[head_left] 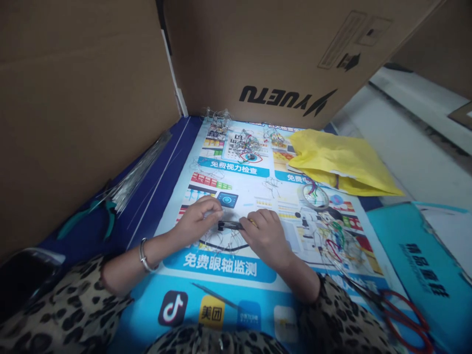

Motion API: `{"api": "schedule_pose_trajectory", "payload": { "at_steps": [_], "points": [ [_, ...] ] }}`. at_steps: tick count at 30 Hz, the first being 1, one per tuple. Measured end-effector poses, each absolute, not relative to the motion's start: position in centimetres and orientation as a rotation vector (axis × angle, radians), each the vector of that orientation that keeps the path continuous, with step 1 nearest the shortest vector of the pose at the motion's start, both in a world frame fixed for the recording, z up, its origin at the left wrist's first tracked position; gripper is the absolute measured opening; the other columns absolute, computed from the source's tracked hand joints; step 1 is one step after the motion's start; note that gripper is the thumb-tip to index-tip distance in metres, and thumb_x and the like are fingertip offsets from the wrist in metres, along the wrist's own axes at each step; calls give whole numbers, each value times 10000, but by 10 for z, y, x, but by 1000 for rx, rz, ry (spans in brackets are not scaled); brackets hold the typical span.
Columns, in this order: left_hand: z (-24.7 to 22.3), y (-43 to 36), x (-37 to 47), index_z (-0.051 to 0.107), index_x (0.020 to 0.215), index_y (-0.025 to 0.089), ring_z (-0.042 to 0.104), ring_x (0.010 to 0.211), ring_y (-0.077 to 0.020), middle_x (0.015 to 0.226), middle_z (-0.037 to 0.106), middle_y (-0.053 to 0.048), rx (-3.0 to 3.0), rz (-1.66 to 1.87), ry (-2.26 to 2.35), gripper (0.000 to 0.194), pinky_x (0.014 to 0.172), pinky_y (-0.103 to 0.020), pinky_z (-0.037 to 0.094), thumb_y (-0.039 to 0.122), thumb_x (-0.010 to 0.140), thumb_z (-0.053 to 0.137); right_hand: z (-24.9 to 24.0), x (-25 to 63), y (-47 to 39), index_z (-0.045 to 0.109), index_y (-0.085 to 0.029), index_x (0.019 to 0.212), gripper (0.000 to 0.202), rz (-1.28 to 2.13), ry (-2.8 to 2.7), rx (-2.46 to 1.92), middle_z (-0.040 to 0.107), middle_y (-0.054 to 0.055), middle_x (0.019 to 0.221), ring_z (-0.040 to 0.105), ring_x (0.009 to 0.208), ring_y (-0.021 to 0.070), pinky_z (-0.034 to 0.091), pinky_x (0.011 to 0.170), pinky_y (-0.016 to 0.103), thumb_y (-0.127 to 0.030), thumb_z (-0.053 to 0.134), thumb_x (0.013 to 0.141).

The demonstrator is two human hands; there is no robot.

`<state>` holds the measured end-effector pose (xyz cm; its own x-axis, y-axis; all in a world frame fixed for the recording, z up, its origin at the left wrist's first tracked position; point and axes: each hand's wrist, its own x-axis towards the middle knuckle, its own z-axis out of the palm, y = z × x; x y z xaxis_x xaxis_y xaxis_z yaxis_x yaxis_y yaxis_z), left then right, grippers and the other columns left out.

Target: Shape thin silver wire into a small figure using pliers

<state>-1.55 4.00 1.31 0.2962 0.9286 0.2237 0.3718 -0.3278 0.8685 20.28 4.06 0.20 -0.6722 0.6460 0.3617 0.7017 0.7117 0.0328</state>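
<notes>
Near the middle of the printed sheet, my right hand is closed around small pliers with dark jaws and a bit of yellow at the handle. The jaws point left, toward my left hand. That hand has its thumb and fingers pressed together just beyond the jaw tips; what it pinches is too small to make out. Thin wire lies loosely tangled below the pliers. A silver bracelet is on my left wrist.
Wire bundles and green-handled pliers lie left. Behind are tangled wires and a cardboard box. At right are a yellow bag, a tape roll, coloured wires and red-handled scissors.
</notes>
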Motion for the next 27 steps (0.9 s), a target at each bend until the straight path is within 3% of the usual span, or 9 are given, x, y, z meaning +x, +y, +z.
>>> {"api": "schedule_pose_trajectory", "payload": {
  "at_steps": [9,27],
  "points": [
    [12,39,-17,587,798,176,496,925,-170,896,522,-38,1927,1024,1163,169,844,-313,397,287,881,491,5,198,44,610,-193,864,116,-217,-2633,-1023,584,45,807,425,809,202,287,714,346,-296,560,845],
    [13,39,-16,507,785,173,467,785,-140,797,483,-16,1996,1075,1143,161,728,-273,388,219,910,417,0,202,44,615,-188,882,133,-130,-2539,-1036,597,48,836,441,824,200,306,725,343,-305,569,839]
  ]
}}
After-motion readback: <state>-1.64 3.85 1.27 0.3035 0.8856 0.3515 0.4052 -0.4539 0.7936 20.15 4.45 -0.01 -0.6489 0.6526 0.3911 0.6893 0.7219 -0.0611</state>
